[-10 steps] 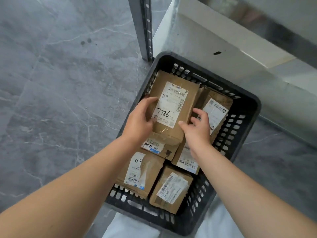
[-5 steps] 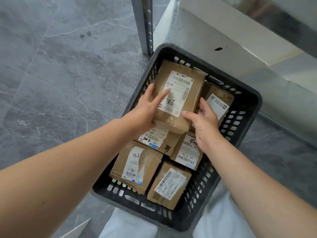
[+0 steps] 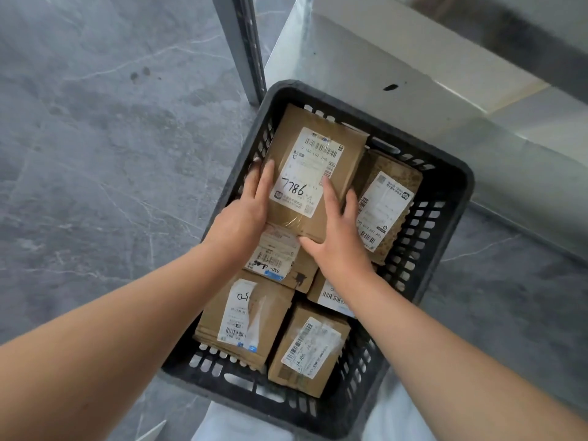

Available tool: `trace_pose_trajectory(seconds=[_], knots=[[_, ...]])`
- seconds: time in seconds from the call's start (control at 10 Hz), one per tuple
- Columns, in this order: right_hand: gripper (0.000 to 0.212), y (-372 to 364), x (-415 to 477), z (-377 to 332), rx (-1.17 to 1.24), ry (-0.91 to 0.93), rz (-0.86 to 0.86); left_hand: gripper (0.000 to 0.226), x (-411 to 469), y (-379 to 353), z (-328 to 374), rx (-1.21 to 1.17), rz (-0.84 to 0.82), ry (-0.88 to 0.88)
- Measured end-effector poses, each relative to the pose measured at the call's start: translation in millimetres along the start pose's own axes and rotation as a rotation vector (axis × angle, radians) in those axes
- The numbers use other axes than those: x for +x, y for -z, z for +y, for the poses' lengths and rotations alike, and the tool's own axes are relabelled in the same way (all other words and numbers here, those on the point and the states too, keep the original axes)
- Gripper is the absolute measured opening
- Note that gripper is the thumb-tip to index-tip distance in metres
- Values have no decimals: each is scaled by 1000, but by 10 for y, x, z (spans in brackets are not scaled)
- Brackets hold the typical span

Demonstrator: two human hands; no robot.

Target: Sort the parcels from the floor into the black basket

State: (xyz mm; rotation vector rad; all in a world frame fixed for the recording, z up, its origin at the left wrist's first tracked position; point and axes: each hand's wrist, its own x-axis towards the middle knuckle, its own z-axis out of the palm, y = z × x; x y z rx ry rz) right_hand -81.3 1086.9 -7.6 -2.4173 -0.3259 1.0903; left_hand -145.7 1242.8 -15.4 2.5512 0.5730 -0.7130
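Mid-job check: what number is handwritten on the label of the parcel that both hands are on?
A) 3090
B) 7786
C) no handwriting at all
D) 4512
B: the white label on the parcel under the left hand and right hand reads 7786 in black marker, at the far end of the black basket.

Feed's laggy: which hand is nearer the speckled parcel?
Right. The right hand rests beside the speckled parcel, on the 7786 parcel; the left hand touches that parcel's far edge.
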Motion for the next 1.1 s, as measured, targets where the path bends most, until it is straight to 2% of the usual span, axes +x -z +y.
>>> trace_pose_trajectory(seconds=[0.1, 0.2, 0.3, 0.4, 0.5, 0.6, 0.7, 0.8, 0.9, 1.0, 1.1], knots=[[106, -60, -38, -9, 50, -25, 35, 123, 6, -58, -20, 95, -5, 16], [110, -113, -7, -24, 76, -46, 64, 121, 23, -73, -34, 183, 3, -3], [116, -106, 111, -59, -110, -106, 53, 115, 15, -80, -3, 192, 2, -15], [119, -73, 231, -119, -317, -164, 3, 92, -14, -76, -25, 276, 10, -17], [89, 14, 313, -177, -357, -100, 53, 46, -33, -33, -74, 303, -39, -94], [62, 137, 442, -185, -376, -28, 79, 41, 39, -109, -116, 264, -145, -139], [69, 193, 554, -145, -333, -35, -39, 57, 123, -145, -78, 152, -231, -62], [87, 213, 574, -115, -405, -24, -133, 66, 139, -133, -54, 118, -286, -53], [91, 289, 555, -176, -502, -31, -209, 55, 168, -72, -33, 62, -344, -42], [82, 405, 591, -234, -484, -48, -263, 43, 304, 60, 63, 92, -434, 10], [83, 400, 451, -278, -516, 46, -172, 46, 242, 184, 302, 186, -416, 16]])
